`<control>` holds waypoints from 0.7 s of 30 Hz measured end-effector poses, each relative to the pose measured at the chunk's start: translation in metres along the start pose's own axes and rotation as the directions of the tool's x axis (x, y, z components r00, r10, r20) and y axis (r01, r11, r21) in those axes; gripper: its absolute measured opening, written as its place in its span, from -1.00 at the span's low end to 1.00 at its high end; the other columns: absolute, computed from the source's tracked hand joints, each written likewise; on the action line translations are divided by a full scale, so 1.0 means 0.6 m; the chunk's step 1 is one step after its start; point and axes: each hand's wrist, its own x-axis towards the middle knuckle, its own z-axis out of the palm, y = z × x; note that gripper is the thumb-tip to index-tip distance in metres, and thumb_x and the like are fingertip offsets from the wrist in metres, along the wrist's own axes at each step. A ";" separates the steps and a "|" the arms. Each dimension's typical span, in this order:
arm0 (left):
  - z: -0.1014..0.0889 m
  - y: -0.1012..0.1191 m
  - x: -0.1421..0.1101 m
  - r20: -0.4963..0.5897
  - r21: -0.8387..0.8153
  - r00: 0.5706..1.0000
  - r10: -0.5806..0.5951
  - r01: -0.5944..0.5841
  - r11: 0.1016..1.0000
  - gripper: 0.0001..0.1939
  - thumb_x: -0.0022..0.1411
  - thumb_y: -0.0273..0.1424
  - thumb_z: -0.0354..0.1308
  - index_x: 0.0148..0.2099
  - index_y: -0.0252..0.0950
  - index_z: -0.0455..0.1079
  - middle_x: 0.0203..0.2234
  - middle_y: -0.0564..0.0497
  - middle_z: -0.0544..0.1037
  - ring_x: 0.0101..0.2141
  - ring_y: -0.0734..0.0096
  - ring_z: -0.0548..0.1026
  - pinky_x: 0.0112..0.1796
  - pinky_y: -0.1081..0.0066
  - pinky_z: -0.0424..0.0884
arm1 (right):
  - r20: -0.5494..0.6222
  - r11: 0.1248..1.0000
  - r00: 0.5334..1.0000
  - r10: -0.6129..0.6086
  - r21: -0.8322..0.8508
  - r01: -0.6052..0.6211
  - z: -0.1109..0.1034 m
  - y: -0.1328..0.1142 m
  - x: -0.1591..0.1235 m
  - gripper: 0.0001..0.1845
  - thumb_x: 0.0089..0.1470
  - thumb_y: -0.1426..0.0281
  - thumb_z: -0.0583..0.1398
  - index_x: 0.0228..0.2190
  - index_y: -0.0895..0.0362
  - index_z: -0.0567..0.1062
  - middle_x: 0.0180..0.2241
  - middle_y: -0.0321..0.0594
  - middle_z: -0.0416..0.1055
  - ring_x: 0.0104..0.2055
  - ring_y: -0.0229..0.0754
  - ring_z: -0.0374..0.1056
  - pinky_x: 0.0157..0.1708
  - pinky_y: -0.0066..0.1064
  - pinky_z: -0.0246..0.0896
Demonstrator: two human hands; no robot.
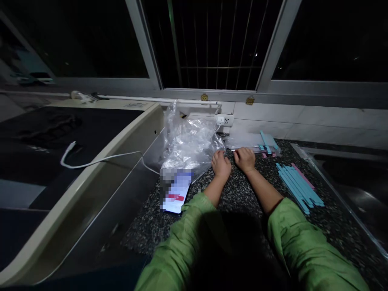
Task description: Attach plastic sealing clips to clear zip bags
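Note:
My left hand (221,165) lies on the counter with its fingers curled, at the right edge of a crumpled clear plastic bag (190,139). Close by on the right, my right hand (245,159) is also closed, its fingertips turned down and inward. Whatever either hand may hold is hidden or too small to name. Just beyond the right hand are flat clear plastic sleeves (245,140), with blue strips (266,140) on their right end. More flat blue strips (298,188) lie side by side to the right of my right forearm, along with a pink strip (303,176).
A lit phone (177,192) lies left of my left forearm. A white cable (100,161) runs over a cream-edged appliance (121,147) on the left. A charger (220,120) sits in the wall socket. To the right is a metal sink (357,194), beyond the speckled counter (242,194).

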 end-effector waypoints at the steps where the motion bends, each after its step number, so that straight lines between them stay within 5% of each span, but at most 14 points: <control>1: -0.014 -0.004 -0.007 0.007 0.061 1.000 0.006 -0.007 0.998 -0.57 0.16 -0.50 -0.08 0.09 -0.33 0.28 0.10 -0.21 0.29 0.12 0.10 0.22 0.10 0.16 0.13 | 0.032 0.999 0.999 -0.032 0.028 0.031 0.002 -0.018 0.002 -0.73 0.12 0.34 0.02 -0.41 0.16 0.47 -0.44 -0.09 0.41 -0.33 -0.08 0.23 -0.32 -0.30 0.01; 7: -0.098 -0.027 -0.058 0.064 0.364 0.995 0.077 -0.095 0.926 -0.49 0.18 -0.49 -0.12 0.18 -0.47 0.17 0.18 -0.30 0.20 0.16 0.03 0.16 0.14 0.11 0.03 | 0.203 0.942 0.925 -0.321 0.174 0.288 0.005 -0.117 0.020 -0.72 0.08 0.36 0.11 -0.17 0.17 0.48 -0.24 -0.04 0.41 -0.19 -0.06 0.20 -0.25 -0.31 0.03; 12: -0.134 -0.042 -0.106 0.178 0.486 0.984 0.024 -0.109 0.867 -0.45 0.14 -0.51 -0.09 0.19 -0.55 0.14 0.13 -0.41 0.25 0.12 0.00 0.23 0.09 0.12 0.13 | 0.300 0.888 0.837 -0.458 0.126 0.441 0.002 -0.179 0.041 -0.73 0.11 0.41 0.10 -0.15 0.16 0.48 -0.21 -0.02 0.40 -0.17 -0.08 0.17 -0.27 -0.30 -0.01; 16: -0.138 -0.048 -0.107 0.242 0.511 0.969 -0.044 -0.089 0.855 -0.42 0.13 -0.48 -0.05 0.20 -0.61 0.11 0.15 -0.47 0.18 0.15 -0.07 0.18 0.10 0.08 0.10 | 0.301 0.888 0.838 -0.455 0.092 0.450 0.006 -0.203 0.047 -0.78 0.12 0.47 0.08 -0.35 0.18 0.53 -0.30 -0.05 0.42 -0.23 -0.11 0.16 -0.30 -0.32 -0.05; 21: -0.131 -0.053 -0.087 0.292 0.488 0.950 -0.110 -0.049 0.871 -0.40 0.16 -0.43 -0.06 0.22 -0.66 0.06 0.21 -0.47 0.06 0.21 -0.08 0.06 0.14 0.11 0.04 | 0.261 0.933 0.900 -0.348 0.003 0.360 0.007 -0.189 0.038 -0.76 0.13 0.47 0.05 -0.38 0.19 0.53 -0.34 -0.06 0.41 -0.26 -0.12 0.14 -0.32 -0.32 -0.11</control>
